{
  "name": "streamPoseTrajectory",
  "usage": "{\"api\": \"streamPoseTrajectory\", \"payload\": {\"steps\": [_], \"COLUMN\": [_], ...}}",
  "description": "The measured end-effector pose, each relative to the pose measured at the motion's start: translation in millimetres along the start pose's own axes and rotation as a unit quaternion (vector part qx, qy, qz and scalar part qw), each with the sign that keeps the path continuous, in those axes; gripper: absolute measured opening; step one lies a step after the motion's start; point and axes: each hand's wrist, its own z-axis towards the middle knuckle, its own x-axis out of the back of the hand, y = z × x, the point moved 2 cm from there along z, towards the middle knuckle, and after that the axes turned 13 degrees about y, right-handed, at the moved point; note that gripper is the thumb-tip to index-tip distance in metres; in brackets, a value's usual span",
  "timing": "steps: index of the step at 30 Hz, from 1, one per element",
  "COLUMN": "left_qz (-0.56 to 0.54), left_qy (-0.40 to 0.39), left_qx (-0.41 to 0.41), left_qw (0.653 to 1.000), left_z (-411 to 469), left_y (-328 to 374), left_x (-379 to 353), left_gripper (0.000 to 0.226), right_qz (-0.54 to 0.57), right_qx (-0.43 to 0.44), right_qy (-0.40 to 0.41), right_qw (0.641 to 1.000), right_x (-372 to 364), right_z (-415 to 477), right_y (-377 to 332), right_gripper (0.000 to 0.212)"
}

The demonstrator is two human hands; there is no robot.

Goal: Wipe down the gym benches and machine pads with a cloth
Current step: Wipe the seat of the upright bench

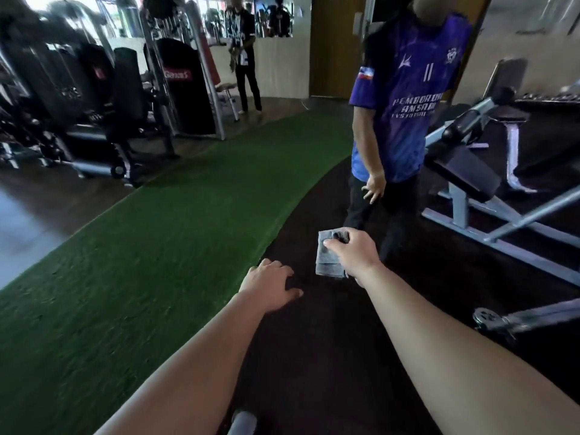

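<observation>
From far off I look down at two bare arms reaching out in front. The right hand has its fingers and thumb curled round a cloth. The cloth is grey, soft-looking and folded into a thick little square. It is up in the air above the dark floor, not touching any bench.

The left hand holds nothing. Its fingers are loose and spread a bit, palm facing down.

The dark floor looks flat and smooth. Beside it on the left runs a wide strip of green fake grass, bumpy and fuzzy, with a curved edge.

On the right is a slanted bench. Its pad is black, long and smooth, and a round black roller sits above it. Its frame is made of straight grey metal bars.

A person in a shiny purple shirt with white letters stands between me and that bench, just past the cloth. Their hand hangs down with open fingers.

Far back on the left are tall weight machines with black padded seats and silver metal posts. They look blurry. Another person in dark clothes stands near them, holding something I cannot make out.

A pale rounded shoe tip shows at the very bottom.
</observation>
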Motion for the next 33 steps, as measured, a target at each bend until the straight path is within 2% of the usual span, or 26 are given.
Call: {"api": "streamPoseTrajectory", "payload": {"steps": [8,14,20,24,29,33], "left_qz": [0.006,0.004,-0.004,0.01,0.005,0.011], "left_qy": [-0.01,-0.004,-0.014,-0.021,-0.026,-0.023], "left_qx": [-0.005,0.009,0.011,-0.014,-0.078,-0.119], "left_qw": [1.0,1.0,1.0,1.0,0.997,0.993], "left_z": [188,348,511,640,802,933], "left_y": [-68,-102,-134,-158,-174,-171], "left_x": [-12,-22,-23,-32,-31,-25], "left_gripper": [0.067,0.063,0.063,0.066,0.06,0.063], "right_qz": [0.024,0.047,0.047,0.054,0.068,0.072], "right_qx": [-0.02,-0.042,-0.045,-0.052,-0.101,-0.127], "right_qy": [-0.014,-0.017,-0.02,0.009,0.065,0.108], "right_qw": [0.999,0.998,0.998,0.997,0.99,0.983], "right_x": [-91,-154,-200,-233,-266,-273], "right_z": [167,327,486,599,735,845], "right_y": [-9,-7,-19,-17,-15,-17], "right_gripper": [0.006,0.01,0.006,0.006,0.005,0.013]}}
